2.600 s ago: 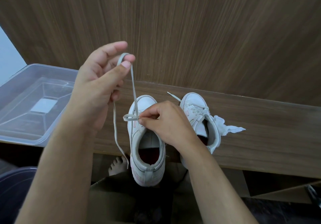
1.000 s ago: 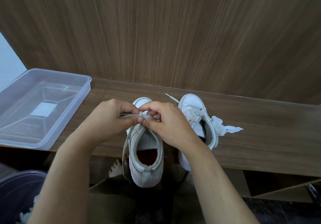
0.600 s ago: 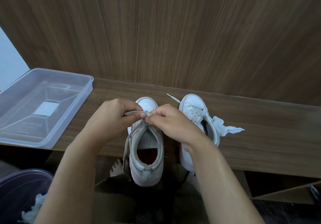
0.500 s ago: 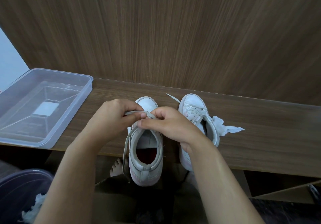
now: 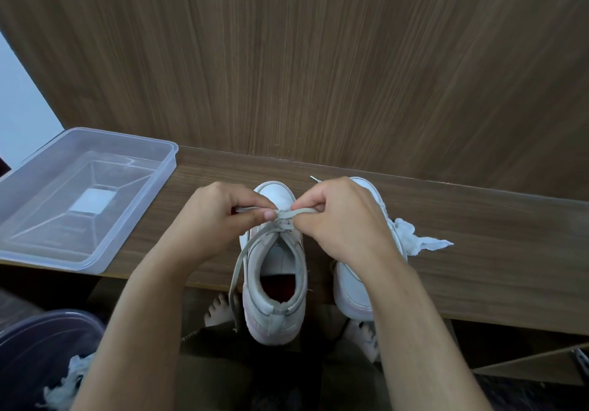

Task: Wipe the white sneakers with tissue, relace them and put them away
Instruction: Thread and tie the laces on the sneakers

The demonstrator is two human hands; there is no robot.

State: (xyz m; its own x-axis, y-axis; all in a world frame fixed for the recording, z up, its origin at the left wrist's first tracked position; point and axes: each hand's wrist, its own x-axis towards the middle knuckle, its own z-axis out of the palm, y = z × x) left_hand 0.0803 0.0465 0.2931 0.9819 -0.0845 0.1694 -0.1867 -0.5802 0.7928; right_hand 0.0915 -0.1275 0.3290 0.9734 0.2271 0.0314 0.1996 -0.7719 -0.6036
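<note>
On the brown wood-grain shelf [image 5: 478, 251], the left of two white leather sneakers [image 5: 274, 270] stands toe toward the back panel, heel overhanging the front edge. The left hand [image 5: 220, 219] pinches one loop of the flat grey lace [image 5: 237, 270]; the right hand [image 5: 344, 219] pinches the other, fingers curled on both. The loops meet at a knot directly between the two hands, above the tongue, both hands equally near. The lace line runs crosswise to the shoe's long axis, so tightening appears to require an outward pull, left and right. The second white sneaker [image 5: 353, 286] stands just beside, partly hidden, with a crumpled white tissue [image 5: 420, 241] against it. A clear plastic storage box [image 5: 127, 229] sits well apart at left.
</note>
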